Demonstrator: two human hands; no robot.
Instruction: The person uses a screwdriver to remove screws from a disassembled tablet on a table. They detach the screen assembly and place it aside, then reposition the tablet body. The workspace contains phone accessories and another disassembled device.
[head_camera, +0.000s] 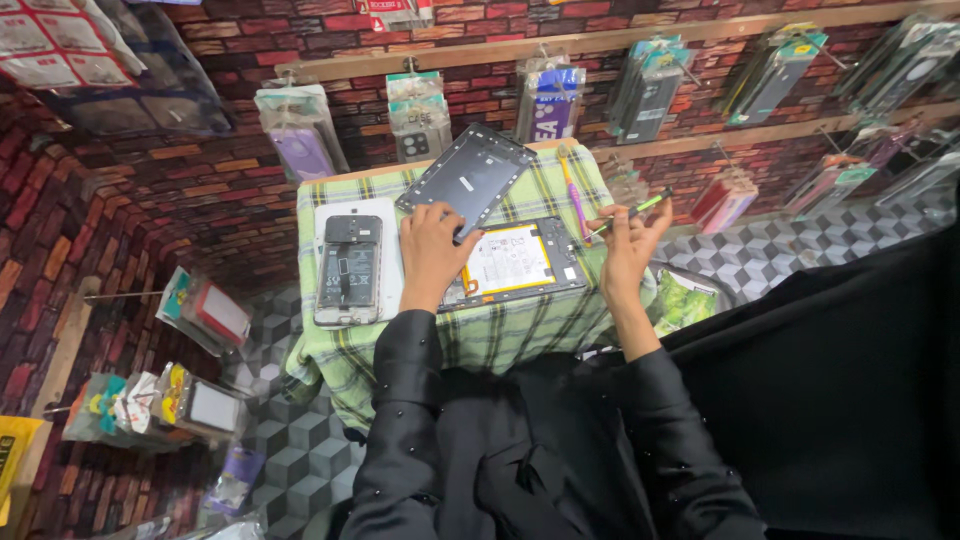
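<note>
An opened tablet (520, 262) with a white battery lies on a small table covered by a green plaid cloth (520, 330). My left hand (435, 250) rests on the tablet's left edge, fingers pressing down. My right hand (628, 240) hovers at the tablet's right side, holding a thin green-handled tool (640, 210). The tablet's dark back cover (467, 177) lies tilted just beyond my left hand.
An opened phone (348, 268) lies on a white pad at the table's left. A pink-and-yellow tool (577, 195) lies at the far right of the cloth. Packaged phone cases (545, 100) hang on the brick-patterned wall. More packages (200, 310) lie on the floor at left.
</note>
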